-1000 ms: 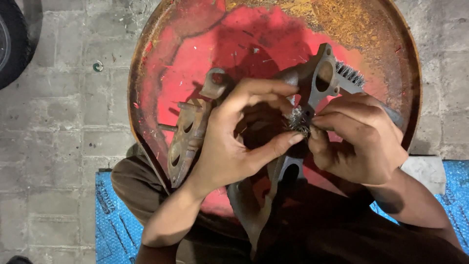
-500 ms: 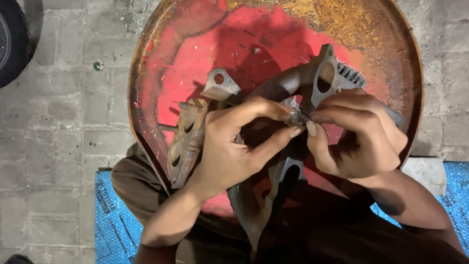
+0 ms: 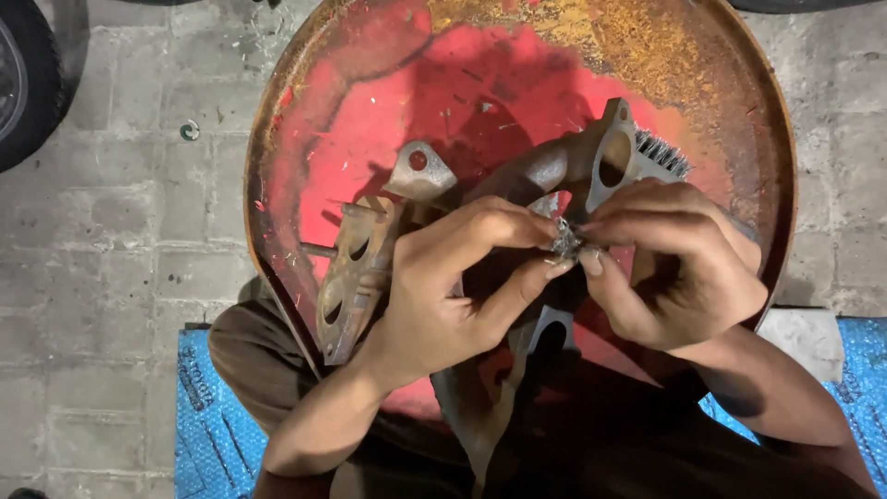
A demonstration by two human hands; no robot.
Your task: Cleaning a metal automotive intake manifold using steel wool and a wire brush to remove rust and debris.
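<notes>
- Pinching a small wad of steel wool [image 3: 565, 242], the left hand [image 3: 453, 296] is curling its thumb and forefinger around the grey tuft while the other fingers are folding loosely underneath.
- The right hand [image 3: 679, 268] is meeting it from the other side, its fingertips [image 3: 591, 263] closing on the same wad, so both hands are gripping it together with the fingers bent and nearly shut.
- The steel wool is sitting between the two sets of fingertips, hovering just above a rusty cast exhaust manifold [image 3: 545, 176] that is lying across the person's lap.
- The manifold is showing a long flange [image 3: 351, 273] with oval ports on the left, tilting downward, and a smaller flange [image 3: 612, 157] with a round opening at the upper right, just above the right hand.
- A wire brush [image 3: 663, 152] is poking out just behind that round-holed flange, its bristles touching or nearly touching the metal.
- A large round dish [image 3: 370, 102], painted red and rusting heavily toward its upper edge, is lying beneath the manifold and hands.
- A blue mat [image 3: 208, 425] is spreading under the person's legs on a grey paved floor [image 3: 111, 231].
- A dark tyre [image 3: 23, 83] is standing at the left edge, well apart from the hands.
- A small washer [image 3: 189, 130] is lying on the paving near the dish's left rim.
</notes>
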